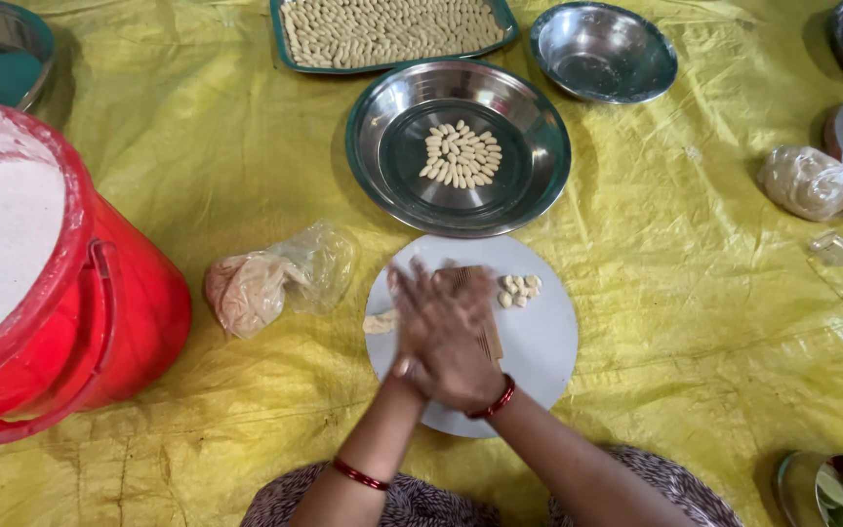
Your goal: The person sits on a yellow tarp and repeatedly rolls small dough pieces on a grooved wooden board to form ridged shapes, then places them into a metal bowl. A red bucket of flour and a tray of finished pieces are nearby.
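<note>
Head view: at the near edge of the yellow sheet (636, 293), the right hand (451, 342) lies across the left hand (412, 293) on a round white board (539, 342), fingers stretched flat, pressing down on a ribbed wooden tool (488, 337); whether dough sits beneath them cannot be told. A scrap of dough (379, 322) lies at the board's left edge, a few shaped pieces (517, 289) toward its far right. Beyond, a steel plate (529, 185) holds more pieces.
</note>
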{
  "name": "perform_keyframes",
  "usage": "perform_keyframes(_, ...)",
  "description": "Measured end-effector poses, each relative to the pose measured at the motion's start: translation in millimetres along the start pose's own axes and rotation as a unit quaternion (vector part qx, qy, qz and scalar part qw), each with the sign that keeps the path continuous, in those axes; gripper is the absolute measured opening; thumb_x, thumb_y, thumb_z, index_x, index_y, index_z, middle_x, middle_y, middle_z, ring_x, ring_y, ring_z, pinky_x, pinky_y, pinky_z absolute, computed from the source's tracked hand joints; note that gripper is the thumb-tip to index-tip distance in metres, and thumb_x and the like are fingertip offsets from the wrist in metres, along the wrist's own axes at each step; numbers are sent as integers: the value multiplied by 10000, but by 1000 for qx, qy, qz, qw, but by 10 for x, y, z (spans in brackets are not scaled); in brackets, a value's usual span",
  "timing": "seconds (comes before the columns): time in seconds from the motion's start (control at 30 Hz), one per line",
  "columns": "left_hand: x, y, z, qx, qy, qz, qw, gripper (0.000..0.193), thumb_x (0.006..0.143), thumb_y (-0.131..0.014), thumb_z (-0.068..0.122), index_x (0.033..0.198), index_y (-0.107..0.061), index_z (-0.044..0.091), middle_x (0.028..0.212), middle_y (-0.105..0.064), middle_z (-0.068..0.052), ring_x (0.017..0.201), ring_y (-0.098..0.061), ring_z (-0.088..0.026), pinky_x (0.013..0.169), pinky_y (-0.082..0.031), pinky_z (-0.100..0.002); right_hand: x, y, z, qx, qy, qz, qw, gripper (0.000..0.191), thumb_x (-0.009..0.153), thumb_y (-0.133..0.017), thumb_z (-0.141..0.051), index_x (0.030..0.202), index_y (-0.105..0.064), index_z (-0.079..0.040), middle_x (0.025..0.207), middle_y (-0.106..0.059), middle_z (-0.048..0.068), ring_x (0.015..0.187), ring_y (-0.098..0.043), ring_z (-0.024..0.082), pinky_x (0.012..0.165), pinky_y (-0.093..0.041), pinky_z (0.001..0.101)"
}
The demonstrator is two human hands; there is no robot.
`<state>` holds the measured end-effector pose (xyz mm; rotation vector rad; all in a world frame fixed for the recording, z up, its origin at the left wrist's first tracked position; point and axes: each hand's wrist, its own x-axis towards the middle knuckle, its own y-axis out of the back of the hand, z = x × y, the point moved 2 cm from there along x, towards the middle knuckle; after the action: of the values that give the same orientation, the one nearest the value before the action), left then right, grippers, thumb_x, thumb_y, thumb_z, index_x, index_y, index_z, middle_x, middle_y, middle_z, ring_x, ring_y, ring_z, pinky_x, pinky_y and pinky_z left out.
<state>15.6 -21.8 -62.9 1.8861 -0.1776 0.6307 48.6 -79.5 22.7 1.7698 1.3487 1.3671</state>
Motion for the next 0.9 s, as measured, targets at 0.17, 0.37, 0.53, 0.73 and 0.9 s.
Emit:
perform_keyframes(0.17,-20,-77,61,960,-236,-95,-116,613,1073,-381,543,1589,-127,329,1732,-3,-74,1571,-111,-302,1264,-168,-451,5,13,132,50,-33,-17,998,864,1035,-349,-541,1643,-69,5,1736,-112,221,1615,1,406,1285,-1,600)
perform_keyframes(0.37,-101,-164,-139,989,-100,-104,-28,794,1052,-141,721,1657,-158,208,1733,1,-92,1591,-99,-260,1291,-118,-470,-83,-89,-89,102,31,-49,993,913,1028,-242,-591,1631,-46,65,1719,-32,301,1607,58,402,1293,-20,570)
perform_keyframes(0.53,-72,-188,-80,882,-338,-91,-315,937,960,-256,798,1660,-36,215,1766,-9,-111,1592,-93,-293,1263,-182,-473,-6,-58,15,9,-31,-66,997,979,1003,-210,-683,1625,-23,50,1716,-16,280,1606,77,393,1286,6,564)
perform_keyframes(0.73,-147,-181,-99,888,-452,-50,70,1029,883,-131,892,1627,-129,180,1639,-302,-203,1520,-249,-352,1169,-262,-571,-87,-149,-61,-72,-17,-143,987,982,993,-188,-696,1631,1,27,1718,36,269,1572,101,425,1246,1,616)
perform_keyframes(0.9,-232,-481,-82,930,-352,-94,-51,1006,982,-172,842,1662,-254,104,1704,-357,-168,1560,-343,-296,1302,-205,-453,-57,-112,121,14,-59,-106,993,982,971,-311,-688,1623,-53,0,1723,35,222,1597,72,383,1269,-34,567)
